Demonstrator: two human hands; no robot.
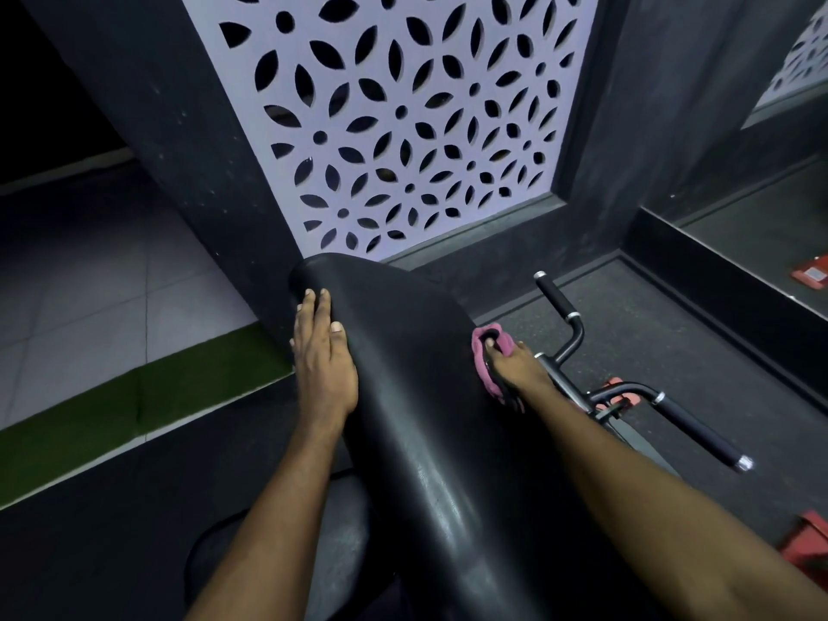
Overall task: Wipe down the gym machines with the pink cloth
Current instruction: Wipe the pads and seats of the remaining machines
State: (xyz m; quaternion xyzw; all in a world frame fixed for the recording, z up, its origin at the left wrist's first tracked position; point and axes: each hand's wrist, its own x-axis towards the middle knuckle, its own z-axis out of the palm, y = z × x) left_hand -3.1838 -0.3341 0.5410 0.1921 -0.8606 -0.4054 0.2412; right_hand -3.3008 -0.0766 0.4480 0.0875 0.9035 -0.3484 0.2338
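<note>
Your left hand [320,365] lies flat on the left side of the black pad [425,405], with the fingers straight and close together. It holds nothing; it seems only to steady the pad. Your right hand [515,367] is on the other side, fingers curled and clamped on the cloth [484,372]. The cloth is bunched and pressed against the right edge of the pad, about halfway along its length.

So the step in hand is, I think, the wiping of this pad, and now its right flank. The top of the pad shines and shows a few pale streaks in the lower part, but from this view you cannot say surely which parts are already wiped and which are only glossy. The far end of the pad, near the patterned panel [403,127], looks the same as the rest.

What is probably left: the bar [569,347] behind your right hand and its two grips [699,428] — the cloth does not touch them. The frame under the pad is mostly hidden by your arms. No other machine is in view, so I judge the whole task to be early or somewhere in the middle, not near the end.
</note>
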